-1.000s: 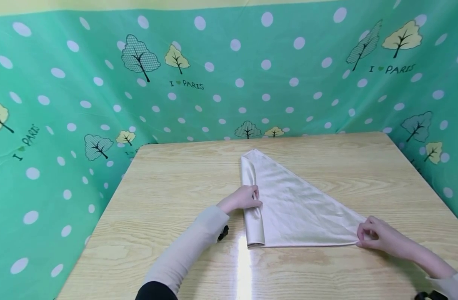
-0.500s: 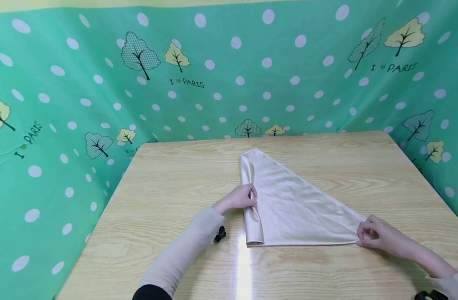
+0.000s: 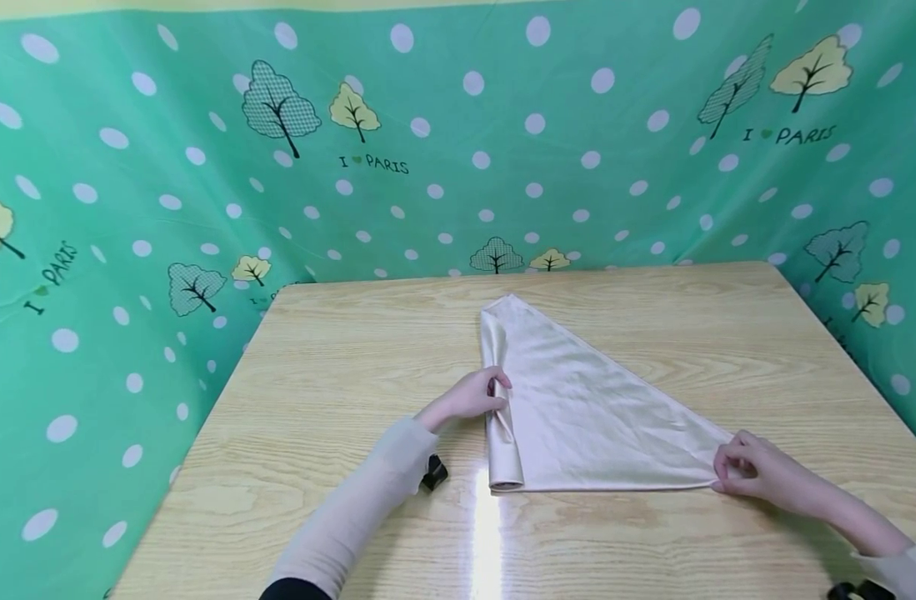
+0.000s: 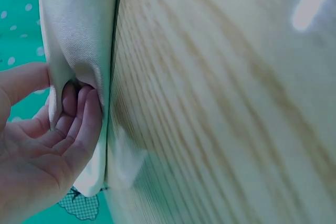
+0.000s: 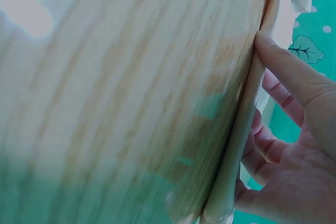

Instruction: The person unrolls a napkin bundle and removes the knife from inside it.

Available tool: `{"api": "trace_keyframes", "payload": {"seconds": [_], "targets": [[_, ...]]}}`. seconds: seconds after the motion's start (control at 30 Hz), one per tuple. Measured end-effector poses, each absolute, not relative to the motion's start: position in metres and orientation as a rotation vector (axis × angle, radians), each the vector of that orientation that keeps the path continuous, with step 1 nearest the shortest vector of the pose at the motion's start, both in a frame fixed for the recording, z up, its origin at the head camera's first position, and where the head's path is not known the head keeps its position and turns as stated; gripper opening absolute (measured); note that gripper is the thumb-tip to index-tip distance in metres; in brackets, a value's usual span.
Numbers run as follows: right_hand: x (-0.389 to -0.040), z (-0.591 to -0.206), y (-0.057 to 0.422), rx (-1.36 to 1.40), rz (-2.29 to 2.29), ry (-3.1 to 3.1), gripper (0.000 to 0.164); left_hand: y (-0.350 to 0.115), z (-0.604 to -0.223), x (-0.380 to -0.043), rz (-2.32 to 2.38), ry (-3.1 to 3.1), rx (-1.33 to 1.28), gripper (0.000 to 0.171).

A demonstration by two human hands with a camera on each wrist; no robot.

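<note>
A cream satin cloth point(image 3: 593, 417) lies on the table as a triangle, its left side rolled into a flattened tube. My left hand point(image 3: 470, 394) grips the middle of that rolled part point(image 3: 506, 467), which creases under the fingers. In the left wrist view, the fingers point(image 4: 86, 119) are tucked into a fold of the cloth point(image 4: 84, 19) and the thumb lies on its other side. At the right corner, my right hand point(image 3: 758, 471) pinches the cloth between thumb and fingers. The right wrist view shows the thumb point(image 5: 283, 61) against the cloth's edge point(image 5: 236, 140).
The wooden table point(image 3: 337, 358) reaches out on all sides of the cloth, with a bright light reflection in front of the roll. A green dotted curtain point(image 3: 397, 108) hangs behind the table and along both sides. Dark wrist devices point(image 3: 434, 473) sit below the wrists.
My left hand has shifted slightly left, drawing the gripped part of the roll with it and creasing it more. The right hand stays at the corner.
</note>
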State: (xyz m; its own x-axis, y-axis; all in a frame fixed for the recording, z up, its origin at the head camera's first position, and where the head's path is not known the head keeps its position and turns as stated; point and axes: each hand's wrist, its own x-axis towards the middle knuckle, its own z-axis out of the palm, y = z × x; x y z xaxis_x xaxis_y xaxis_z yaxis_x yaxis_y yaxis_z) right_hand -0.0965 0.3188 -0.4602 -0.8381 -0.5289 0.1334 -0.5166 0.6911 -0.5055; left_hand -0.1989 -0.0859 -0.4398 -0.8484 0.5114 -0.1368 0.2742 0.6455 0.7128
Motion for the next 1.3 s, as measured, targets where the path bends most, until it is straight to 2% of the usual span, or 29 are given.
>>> {"api": "trace_keyframes", "payload": {"seconds": [0.4, 0.73, 1.07, 1.3], "targets": [[-0.096, -0.46, 0.318, -0.845, -0.828, 2.866, 0.022, -0.102, -0.439, -0.195, 1.213, 2.475, 0.566, 0.026], [-0.096, -0.46, 0.317, -0.833, -0.804, 2.875, 0.023, -0.12, -0.439, -0.191, 1.475, 2.322, 0.401, 0.032], [-0.096, -0.461, 0.317, -0.889, -0.833, 2.882, 0.023, -0.131, -0.44, -0.187, 1.523, 2.337, 0.185, 0.038], [-0.096, -0.462, 0.317, -0.911, -0.84, 2.903, 0.024, -0.135, -0.443, -0.188, 1.511, 2.349, 0.129, 0.042]]}}
